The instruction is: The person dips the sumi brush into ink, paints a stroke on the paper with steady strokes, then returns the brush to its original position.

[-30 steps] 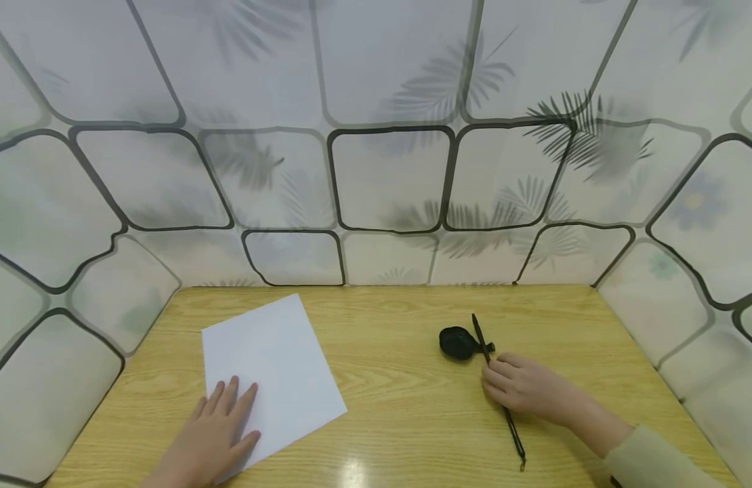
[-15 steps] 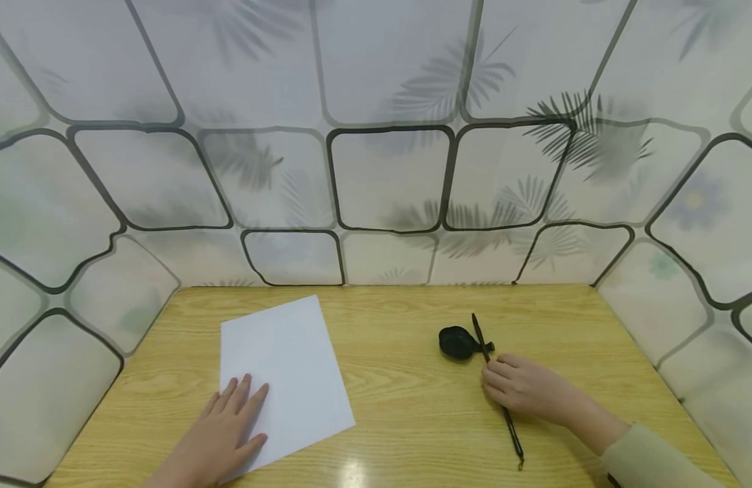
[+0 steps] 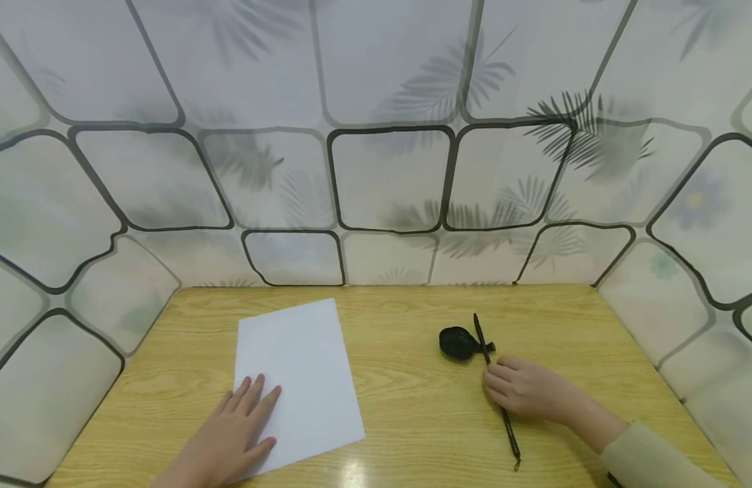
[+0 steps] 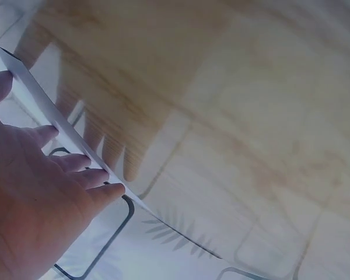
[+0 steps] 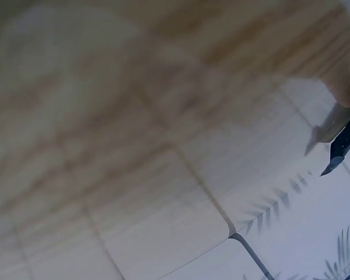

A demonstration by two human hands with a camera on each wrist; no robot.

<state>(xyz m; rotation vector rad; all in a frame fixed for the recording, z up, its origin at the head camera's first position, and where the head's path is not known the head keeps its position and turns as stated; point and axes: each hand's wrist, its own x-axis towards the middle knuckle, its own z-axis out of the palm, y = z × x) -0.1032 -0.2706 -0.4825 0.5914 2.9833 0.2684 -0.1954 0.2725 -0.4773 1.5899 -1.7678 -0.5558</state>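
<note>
In the head view a blank white sheet of paper (image 3: 303, 373) lies at the left of the table, slightly tilted. My left hand (image 3: 230, 427) rests on its lower left part with fingers spread; the left wrist view has this hand (image 4: 41, 198) beside the paper's edge (image 4: 58, 119). Farther right, my right hand (image 3: 528, 390) holds a slim dark brush (image 3: 509, 430) with a small loop at its near end. The brush's pointed far end crosses the neck of a black rounded dish-like object (image 3: 457, 343). At the right wrist view's edge, only a dark pointed piece (image 5: 341, 149) shows.
The yellow wood-grain table (image 3: 400, 407) runs back to a pale wall covering (image 3: 388, 176) printed with dark rounded outlines and leaves. Side panels with the same print rise at left and right. A gap of table separates the paper from the black object.
My left hand has slid the paper to the right, and the sheet has turned a little clockwise. The right hand stays almost still; the brush's loop end has shifted slightly left.
</note>
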